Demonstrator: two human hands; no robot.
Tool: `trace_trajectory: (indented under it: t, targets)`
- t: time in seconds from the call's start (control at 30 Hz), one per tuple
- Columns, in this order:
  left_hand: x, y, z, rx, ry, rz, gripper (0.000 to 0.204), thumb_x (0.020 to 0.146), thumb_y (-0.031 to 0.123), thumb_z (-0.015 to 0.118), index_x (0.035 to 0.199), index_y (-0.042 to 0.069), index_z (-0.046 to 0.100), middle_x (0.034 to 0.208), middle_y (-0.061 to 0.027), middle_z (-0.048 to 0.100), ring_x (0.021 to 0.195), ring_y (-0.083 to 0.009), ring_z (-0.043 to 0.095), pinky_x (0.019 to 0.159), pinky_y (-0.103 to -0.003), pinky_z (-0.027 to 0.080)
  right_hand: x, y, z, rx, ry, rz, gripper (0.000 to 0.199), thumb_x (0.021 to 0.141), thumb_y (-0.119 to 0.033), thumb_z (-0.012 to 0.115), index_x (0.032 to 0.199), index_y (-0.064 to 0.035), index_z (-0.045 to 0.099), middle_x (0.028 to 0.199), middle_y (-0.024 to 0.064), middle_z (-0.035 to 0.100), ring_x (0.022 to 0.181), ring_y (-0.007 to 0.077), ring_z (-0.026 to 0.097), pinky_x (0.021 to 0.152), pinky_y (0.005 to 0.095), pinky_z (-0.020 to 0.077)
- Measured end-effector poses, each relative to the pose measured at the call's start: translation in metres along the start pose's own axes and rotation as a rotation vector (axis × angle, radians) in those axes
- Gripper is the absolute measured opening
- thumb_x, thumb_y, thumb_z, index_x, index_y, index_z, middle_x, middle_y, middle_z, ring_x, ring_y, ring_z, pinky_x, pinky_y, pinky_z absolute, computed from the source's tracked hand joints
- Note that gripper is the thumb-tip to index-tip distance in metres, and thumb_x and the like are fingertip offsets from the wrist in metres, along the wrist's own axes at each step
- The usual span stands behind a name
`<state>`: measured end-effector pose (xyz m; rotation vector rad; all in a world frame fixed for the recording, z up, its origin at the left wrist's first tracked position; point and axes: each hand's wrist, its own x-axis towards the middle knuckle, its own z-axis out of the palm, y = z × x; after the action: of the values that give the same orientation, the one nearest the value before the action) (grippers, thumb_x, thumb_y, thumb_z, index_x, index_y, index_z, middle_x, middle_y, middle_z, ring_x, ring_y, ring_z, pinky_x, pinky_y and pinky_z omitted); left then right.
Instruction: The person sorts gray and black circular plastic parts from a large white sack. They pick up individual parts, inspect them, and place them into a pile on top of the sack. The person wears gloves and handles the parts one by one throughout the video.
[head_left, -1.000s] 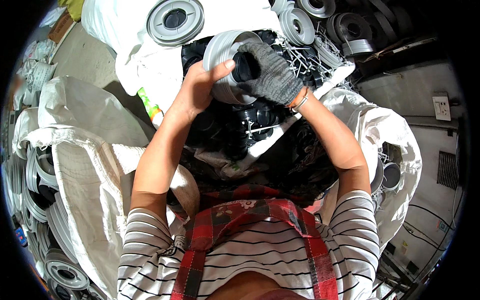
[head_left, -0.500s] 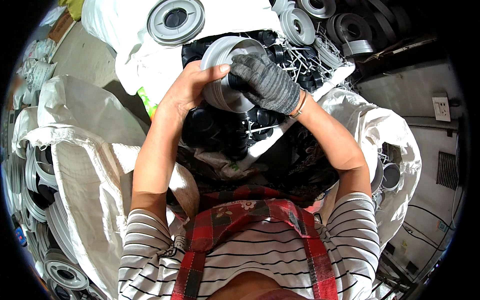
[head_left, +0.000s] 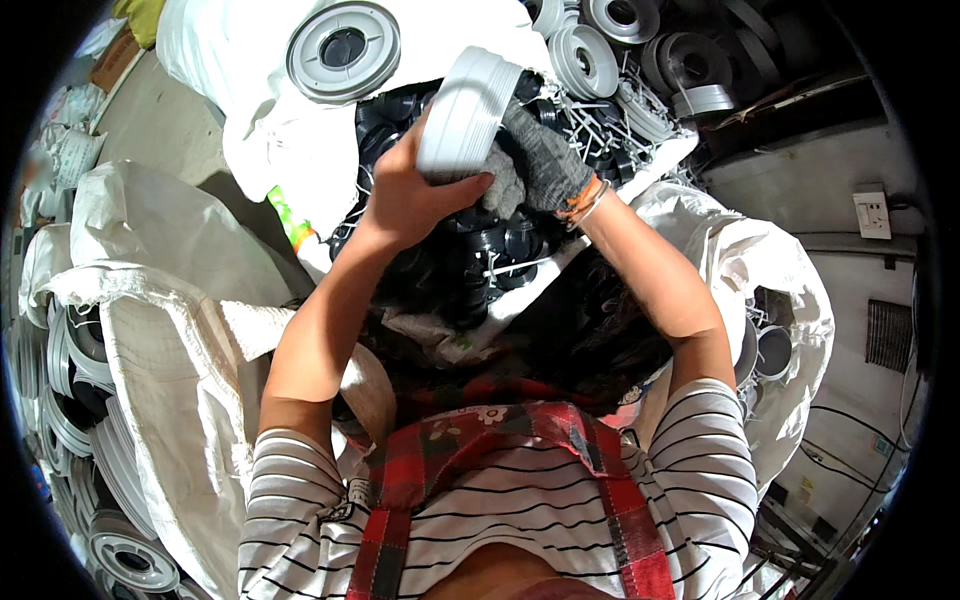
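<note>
My bare left hand [head_left: 405,195] grips a light grey ribbed plastic ring [head_left: 465,115], its fingers behind the wall and its thumb along the lower edge. The ring is tilted, with its ribbed outer side toward me. At its right-hand open side is my right hand [head_left: 550,165] in a grey knitted glove. Those gloved fingers are curled and partly hidden by the ring; what lies in them does not show. Beneath both hands, black plastic fittings [head_left: 485,250] and thin white sticks fill an open white sack.
A round grey flanged disc [head_left: 343,50] lies on white sacking beyond my hands. More grey rings [head_left: 583,62] are heaped at the far right. White woven sacks [head_left: 165,350] stand at either side; grey discs [head_left: 133,550] pile up at the near left. A wall socket [head_left: 872,212] is at right.
The ring has been turned, so its ribbed outside now faces me instead of its opening. My right hand has shifted from over the opening to the ring's right side.
</note>
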<state>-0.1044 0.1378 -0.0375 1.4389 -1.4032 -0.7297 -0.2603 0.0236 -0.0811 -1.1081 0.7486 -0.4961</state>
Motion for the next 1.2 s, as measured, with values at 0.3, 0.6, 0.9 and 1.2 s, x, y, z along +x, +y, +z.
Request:
trace_trajectory:
  t: [0.3, 0.6, 0.9, 1.2]
  targets:
    - [0.016, -0.046, -0.034, 0.710, 0.007, 0.009, 0.071, 0.068, 0.027, 0.076, 0.122, -0.009, 0.048, 0.120, -0.0268, 0.053, 0.117, -0.0381, 0.047, 0.102, -0.045, 0.030, 0.123, 0.016, -0.190, -1.452, 0.715, -0.365, 0.049, 0.082, -0.035, 0.053, 0.123, -0.0093, 0.052, 0.107, 0.0231, 0.060, 0.098, 0.0394, 0.058, 0.084, 0.0462, 0.0448]
    - [0.024, -0.039, -0.017, -0.079, 0.066, -0.260, 0.050, 0.081, 0.022, 0.069, 0.119, -0.007, 0.053, 0.112, -0.0189, 0.061, 0.110, -0.0195, 0.055, 0.097, -0.028, 0.040, 0.085, -0.021, -0.135, -1.675, 0.398, -0.414, 0.029, 0.073, -0.019, 0.059, 0.096, -0.0027, 0.063, 0.085, 0.0204, 0.064, 0.086, 0.0360, 0.061, 0.072, 0.0438, 0.0496]
    - [0.026, -0.025, -0.010, -0.430, 0.048, -0.151, 0.030, 0.085, 0.025, 0.061, 0.097, -0.003, 0.061, 0.091, -0.0084, 0.064, 0.084, -0.0144, 0.059, 0.078, -0.027, 0.046, 0.011, -0.018, -0.032, -1.243, 0.129, -0.853, 0.028, 0.083, -0.019, 0.061, 0.107, -0.0059, 0.062, 0.097, 0.0128, 0.063, 0.089, 0.0287, 0.060, 0.078, 0.0353, 0.0492]
    - [0.017, -0.036, -0.013, -0.175, 0.029, 0.229, 0.023, 0.079, 0.014, 0.067, 0.096, -0.001, 0.062, 0.081, -0.0056, 0.060, 0.074, -0.0121, 0.056, 0.069, -0.025, 0.045, 0.077, 0.032, -0.084, -1.472, 0.369, -0.070, 0.046, 0.079, -0.044, 0.059, 0.102, -0.0050, 0.065, 0.109, 0.0189, 0.061, 0.106, 0.0352, 0.054, 0.092, 0.0417, 0.0420]
